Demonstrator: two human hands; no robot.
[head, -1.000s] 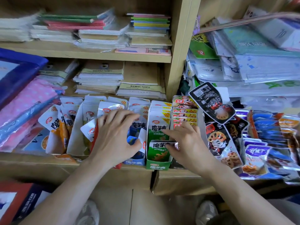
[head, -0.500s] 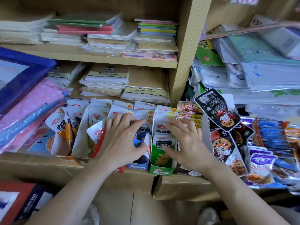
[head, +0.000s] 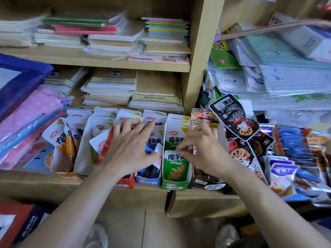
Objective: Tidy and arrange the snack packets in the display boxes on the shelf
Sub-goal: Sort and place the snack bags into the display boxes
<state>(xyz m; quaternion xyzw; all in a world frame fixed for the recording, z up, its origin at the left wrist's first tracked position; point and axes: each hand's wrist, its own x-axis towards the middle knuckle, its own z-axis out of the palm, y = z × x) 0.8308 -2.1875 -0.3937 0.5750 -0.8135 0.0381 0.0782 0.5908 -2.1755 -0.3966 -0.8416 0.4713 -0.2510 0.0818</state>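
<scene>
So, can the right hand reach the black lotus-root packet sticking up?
Probably yes: the black lotus-root packet stands just right of the right hand, nothing between, though that hand must first release the green snack packet it pinches.

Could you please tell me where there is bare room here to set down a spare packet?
Only narrow strips: the upper shelf edge before the notebooks, and the ledge before the orange box. The boxes stand wall to wall, the right hand pinching a green packet; loose packets heap rightward.

My right hand (head: 203, 149), flat a moment ago, now pinches the top of the front green packet (head: 176, 169).
</scene>
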